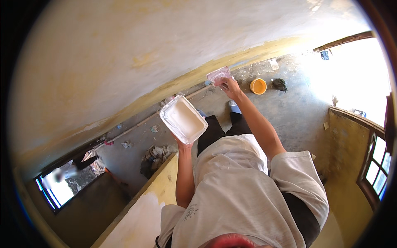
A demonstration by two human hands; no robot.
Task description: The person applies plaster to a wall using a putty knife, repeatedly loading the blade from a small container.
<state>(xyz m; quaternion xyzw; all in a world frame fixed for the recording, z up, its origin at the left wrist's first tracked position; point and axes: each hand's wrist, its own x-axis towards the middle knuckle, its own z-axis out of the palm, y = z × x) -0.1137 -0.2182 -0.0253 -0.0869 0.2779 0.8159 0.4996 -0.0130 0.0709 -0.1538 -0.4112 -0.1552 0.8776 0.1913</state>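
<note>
My left hand (185, 141) grips a white rectangular plastic tub (170, 126) from below and behind, so most of its fingers are hidden. White paste is smeared along the tub's rim, and its inside looks pale cream. To the right and farther out, my right hand (228, 85) is closed around a flat pinkish scraper (218, 74) with white smears on it. The scraper is near the foot of the wall (124, 53), which has patchy white over yellow. From this view I cannot tell whether it touches the wall.
On the floor (297, 111) to the right stand an orange-yellow bucket (252, 85) and a dark crumpled bag (279, 84). A long pole (142, 121) lies along the wall's foot. Crumpled rubbish (156, 160) is heaped beside a low partition (138, 217) at left. A window (377, 155) is at right.
</note>
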